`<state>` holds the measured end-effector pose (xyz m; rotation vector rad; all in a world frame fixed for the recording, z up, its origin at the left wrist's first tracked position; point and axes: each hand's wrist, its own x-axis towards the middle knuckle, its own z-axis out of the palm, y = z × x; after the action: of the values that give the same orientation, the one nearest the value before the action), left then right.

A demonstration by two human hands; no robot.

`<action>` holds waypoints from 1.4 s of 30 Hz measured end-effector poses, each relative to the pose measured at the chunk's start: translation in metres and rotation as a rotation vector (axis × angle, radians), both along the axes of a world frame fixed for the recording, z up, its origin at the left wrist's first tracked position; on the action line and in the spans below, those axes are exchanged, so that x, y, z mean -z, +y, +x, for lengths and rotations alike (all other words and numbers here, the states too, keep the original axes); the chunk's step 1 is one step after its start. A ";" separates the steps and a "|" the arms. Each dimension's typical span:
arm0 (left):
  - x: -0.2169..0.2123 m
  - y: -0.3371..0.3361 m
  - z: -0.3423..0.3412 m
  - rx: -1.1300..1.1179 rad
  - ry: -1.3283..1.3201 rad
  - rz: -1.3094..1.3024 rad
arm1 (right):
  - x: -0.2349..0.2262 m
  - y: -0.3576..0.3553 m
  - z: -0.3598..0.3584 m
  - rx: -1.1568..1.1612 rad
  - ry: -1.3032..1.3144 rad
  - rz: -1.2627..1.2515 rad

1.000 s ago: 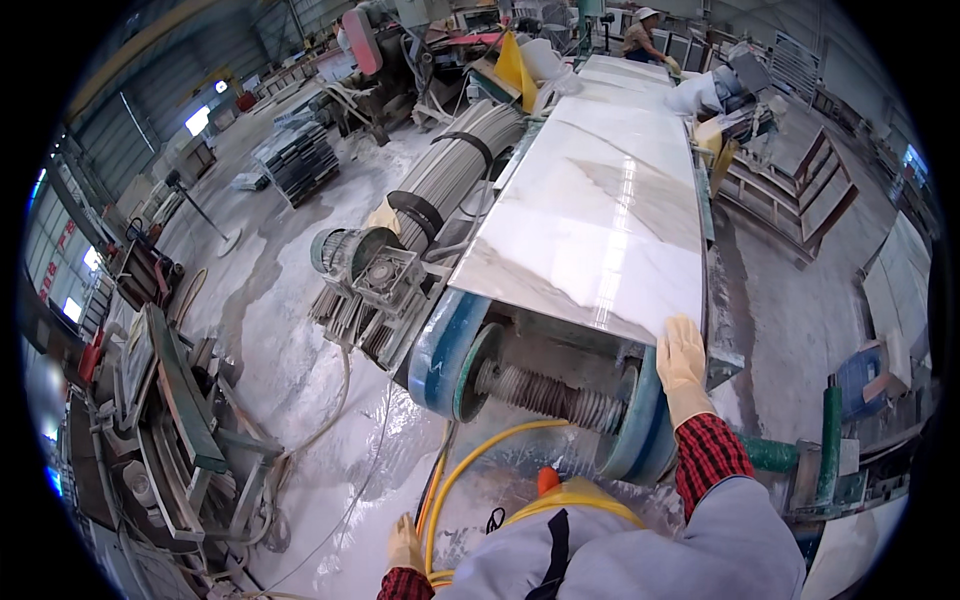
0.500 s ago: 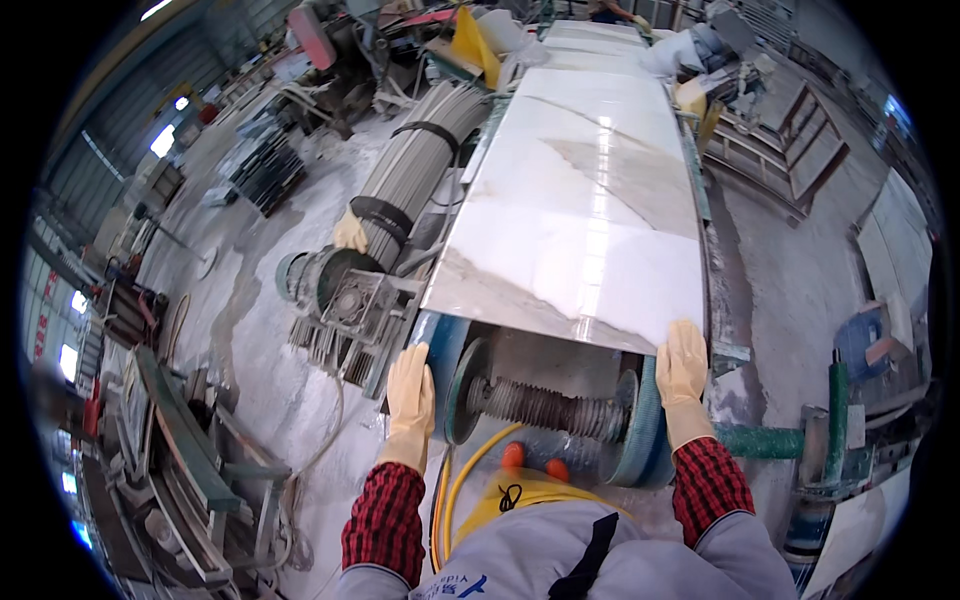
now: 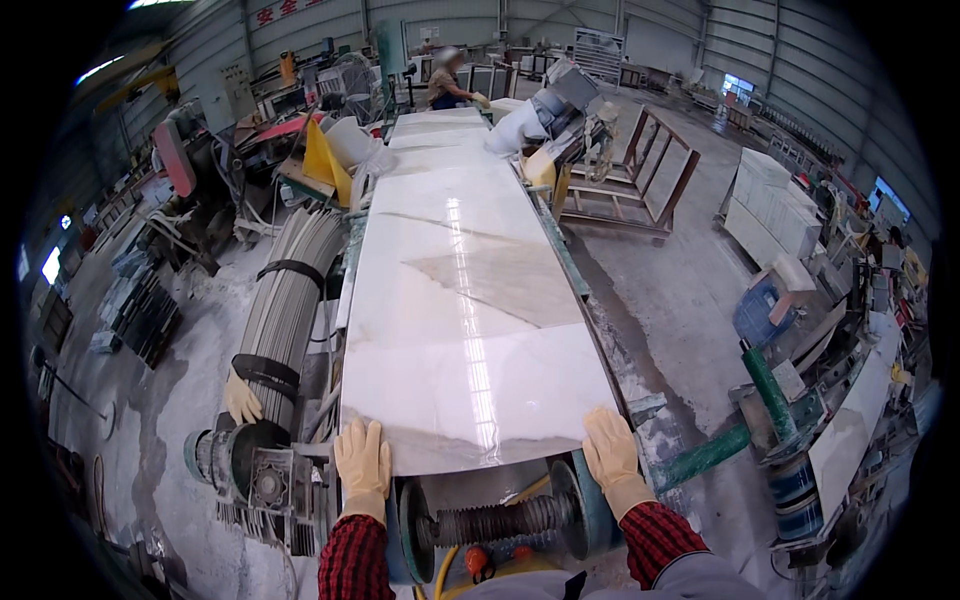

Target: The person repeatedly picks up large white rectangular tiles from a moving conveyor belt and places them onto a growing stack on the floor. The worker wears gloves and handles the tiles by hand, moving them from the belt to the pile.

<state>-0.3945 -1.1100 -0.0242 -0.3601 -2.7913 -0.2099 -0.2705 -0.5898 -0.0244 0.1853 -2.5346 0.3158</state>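
A long white polished stone slab (image 3: 410, 340) with brown veining lies on a conveyor, its near end toward me. My left hand (image 3: 363, 465), in a cream rubber glove, rests with fingers stretched out at the slab's near left corner. At the near right corner my right hand (image 3: 612, 456), gloved alike, lies flat with fingers extended along the edge. Neither hand is wrapped around anything. Below the slab's near edge shows a conveyor roller (image 3: 500, 522) with a ribbed shaft between round end discs. Red-and-black checked sleeves cover my forearms.
Left of the conveyor are a strapped bundle of slats (image 3: 285, 300), a loose glove (image 3: 242, 398) and a motor (image 3: 265, 480). A green post (image 3: 768, 390) and a blue drum (image 3: 760, 312) stand right. Farther off are a metal frame (image 3: 630, 190) and another person (image 3: 448, 85).
My view has tilted up, showing more of the hall and the other person. My left hand has moved forward from beside the belt to the slab's corner. The right hand stays at its corner.
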 end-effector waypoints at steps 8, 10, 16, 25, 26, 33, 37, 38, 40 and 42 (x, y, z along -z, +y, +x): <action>0.008 0.001 0.006 -0.004 0.081 0.036 | -0.017 -0.006 -0.002 -0.032 0.046 -0.019; 0.007 0.001 0.007 -0.002 0.059 0.043 | -0.020 -0.007 0.000 -0.043 0.017 -0.058; 0.008 0.002 0.006 -0.003 0.089 0.025 | -0.016 -0.003 0.004 -0.012 -0.039 0.010; 0.005 0.005 0.009 0.004 0.105 0.056 | 0.000 0.009 -0.024 -0.015 -0.016 -0.048; 0.005 0.005 0.008 -0.001 0.082 0.063 | -0.001 0.008 -0.026 0.005 -0.034 -0.045; 0.006 0.000 0.017 -0.018 0.043 0.005 | -0.008 0.003 -0.016 0.000 -0.037 -0.057; 0.002 0.001 0.016 -0.017 0.020 0.004 | -0.004 0.002 -0.016 0.023 0.015 -0.031; 0.002 0.001 0.016 -0.019 0.019 -0.001 | -0.003 0.002 -0.016 0.027 0.058 -0.015; 0.001 0.001 0.017 -0.032 0.004 -0.011 | -0.001 0.002 -0.015 0.032 0.023 -0.015; 0.002 0.001 0.018 -0.033 0.021 -0.009 | 0.000 0.002 -0.015 0.029 0.005 -0.026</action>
<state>-0.3764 -1.1093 -0.0264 -0.3167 -2.7762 -0.1855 -0.2857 -0.5873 -0.0240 0.1390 -2.5240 0.3365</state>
